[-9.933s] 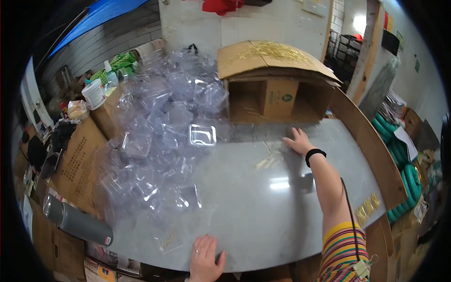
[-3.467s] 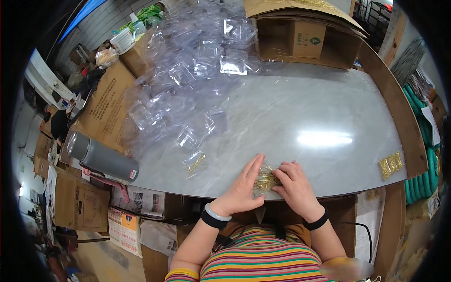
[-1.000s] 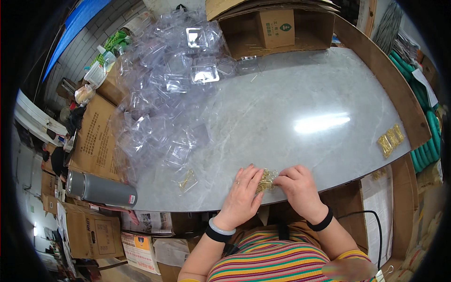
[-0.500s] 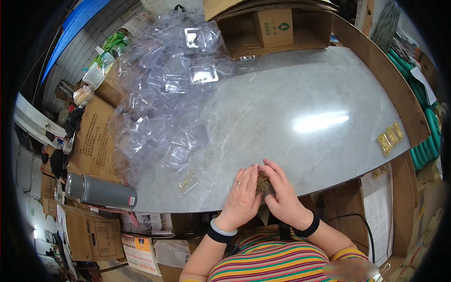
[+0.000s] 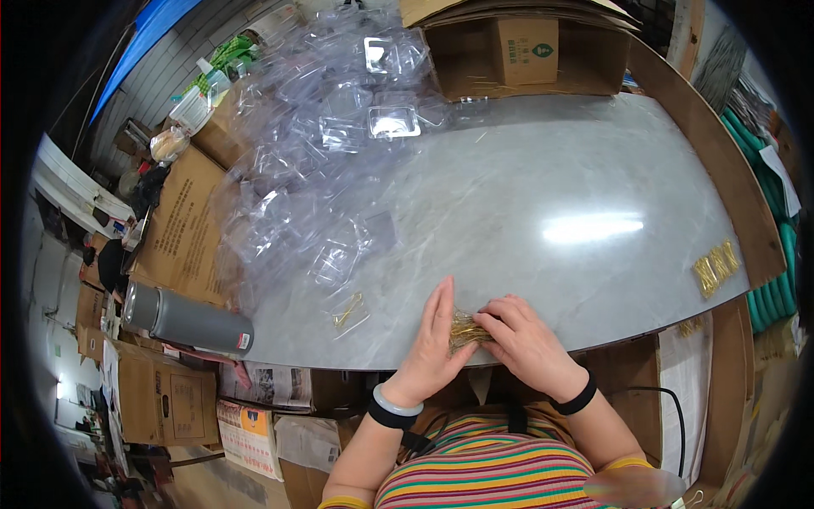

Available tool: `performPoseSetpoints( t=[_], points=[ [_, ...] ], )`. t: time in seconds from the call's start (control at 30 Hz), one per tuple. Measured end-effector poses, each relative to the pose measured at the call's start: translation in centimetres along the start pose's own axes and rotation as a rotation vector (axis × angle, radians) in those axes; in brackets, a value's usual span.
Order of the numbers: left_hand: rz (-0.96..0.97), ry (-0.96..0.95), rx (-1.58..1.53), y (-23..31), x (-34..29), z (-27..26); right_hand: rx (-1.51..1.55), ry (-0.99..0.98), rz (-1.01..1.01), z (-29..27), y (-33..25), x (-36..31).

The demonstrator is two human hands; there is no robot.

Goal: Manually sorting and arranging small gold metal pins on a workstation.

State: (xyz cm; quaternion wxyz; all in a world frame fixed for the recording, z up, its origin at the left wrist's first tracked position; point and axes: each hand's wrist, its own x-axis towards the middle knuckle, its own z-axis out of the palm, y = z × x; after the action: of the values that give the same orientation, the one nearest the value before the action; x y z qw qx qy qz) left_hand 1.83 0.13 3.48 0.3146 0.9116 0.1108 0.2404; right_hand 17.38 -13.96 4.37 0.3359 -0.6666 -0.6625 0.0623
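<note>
At the near edge of a grey, marble-patterned table [image 5: 509, 204], a person in a multicoloured striped top [image 5: 483, 467] is grasping a bundle of thin, gold-coloured metal strands [image 5: 464, 329] between 2 bare hands. The left hand [image 5: 431, 352] is bracing it with nearly straight fingers, while the right hand [image 5: 527, 346] is gripping its other side with bent ones. Clear, moulded plastic trays [image 5: 318, 153] are heaping up at left, beyond a grey cylindrical flask [image 5: 202, 321]. More gold-coloured bundles [image 5: 716, 268] are lying near the right edge.
</note>
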Motion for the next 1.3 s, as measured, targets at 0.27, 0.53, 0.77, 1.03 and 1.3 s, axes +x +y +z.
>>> performPoseSetpoints(
  t=[0.27,0.53,0.77,1.03,1.3],
  points=[
    [-0.303,-0.078,0.069,1.8,-1.2,-2.4,-0.099,0.032,-0.017,1.0,-1.1,0.2],
    [-0.402,-0.062,-0.18,1.5,-0.3,-2.3,0.114,0.024,-0.015,1.5,-0.8,0.5],
    [-0.092,-0.174,0.073,0.7,-0.4,-1.4,0.024,-0.004,-0.045,0.7,0.0,0.0],
    [-0.022,-0.167,0.112,1.0,-0.6,0.6,0.307,0.21,0.201,2.5,-2.7,-0.6],
    [0.029,-0.065,0.125,0.7,-0.7,0.8,0.365,0.192,0.245,1.4,-1.2,-0.5]
  ],
)
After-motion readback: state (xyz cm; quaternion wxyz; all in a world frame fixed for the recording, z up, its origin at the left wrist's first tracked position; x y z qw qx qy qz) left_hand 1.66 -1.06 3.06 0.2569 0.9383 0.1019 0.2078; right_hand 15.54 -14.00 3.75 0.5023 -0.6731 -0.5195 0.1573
